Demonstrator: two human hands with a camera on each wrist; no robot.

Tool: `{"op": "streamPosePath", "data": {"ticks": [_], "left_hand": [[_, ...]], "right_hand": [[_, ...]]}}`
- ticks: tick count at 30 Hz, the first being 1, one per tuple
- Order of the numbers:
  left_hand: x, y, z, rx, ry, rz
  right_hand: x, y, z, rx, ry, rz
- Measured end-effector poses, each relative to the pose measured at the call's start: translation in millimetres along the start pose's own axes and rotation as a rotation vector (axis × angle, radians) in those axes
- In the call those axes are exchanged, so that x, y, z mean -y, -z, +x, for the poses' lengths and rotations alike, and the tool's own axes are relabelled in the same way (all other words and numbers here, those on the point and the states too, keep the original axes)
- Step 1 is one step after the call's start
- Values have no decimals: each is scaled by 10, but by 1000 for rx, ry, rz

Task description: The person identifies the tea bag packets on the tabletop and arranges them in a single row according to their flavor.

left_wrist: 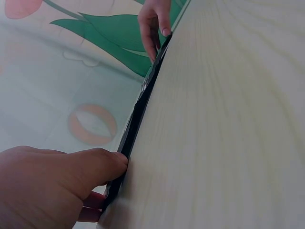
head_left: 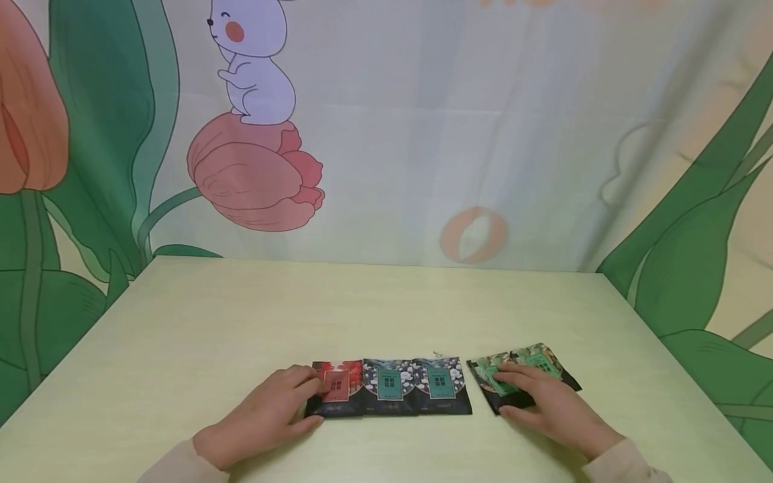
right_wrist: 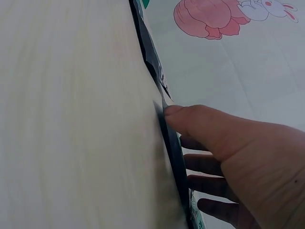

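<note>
In the head view, a row of flat, square sachets lies on the pale table: a red-labelled sachet [head_left: 338,386] at the left, then two blue floral sachets [head_left: 389,386] with teal labels. My left hand [head_left: 272,409] rests on the red one, fingers over its left part and thumb [left_wrist: 119,160] against its near edge. To the right, separated by a small gap, two green-labelled sachets [head_left: 507,382] lie askew and overlapping. My right hand [head_left: 549,402] holds the left green one, thumb [right_wrist: 176,110] at its near left corner and fingers across its top.
The wood-grain table [head_left: 302,308] stretches back to a hanging cloth [head_left: 386,168] printed with tulips, leaves and a white rabbit. A beige sleeve [head_left: 625,463] covers the right wrist, and another [head_left: 184,466] the left.
</note>
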State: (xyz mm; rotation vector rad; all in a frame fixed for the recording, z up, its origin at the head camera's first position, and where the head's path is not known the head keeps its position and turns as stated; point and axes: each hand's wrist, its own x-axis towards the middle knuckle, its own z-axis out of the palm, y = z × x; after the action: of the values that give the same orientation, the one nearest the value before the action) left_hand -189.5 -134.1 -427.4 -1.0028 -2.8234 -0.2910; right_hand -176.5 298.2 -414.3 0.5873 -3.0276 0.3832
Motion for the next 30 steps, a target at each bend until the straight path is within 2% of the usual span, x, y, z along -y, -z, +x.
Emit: {"op": "streamPosePath", "data": {"ticks": [16,26,30], "left_hand": [[2,-3,0,-3,-6,-4],[-1,-1,0,-5,2,-2],[3,-9,-3,-9,0,2]], "right_hand": [[23,-19,14,10,-3,-16],[70,-85,3,-74,14,-59],[82,-102,6,-76,1,-65]]}}
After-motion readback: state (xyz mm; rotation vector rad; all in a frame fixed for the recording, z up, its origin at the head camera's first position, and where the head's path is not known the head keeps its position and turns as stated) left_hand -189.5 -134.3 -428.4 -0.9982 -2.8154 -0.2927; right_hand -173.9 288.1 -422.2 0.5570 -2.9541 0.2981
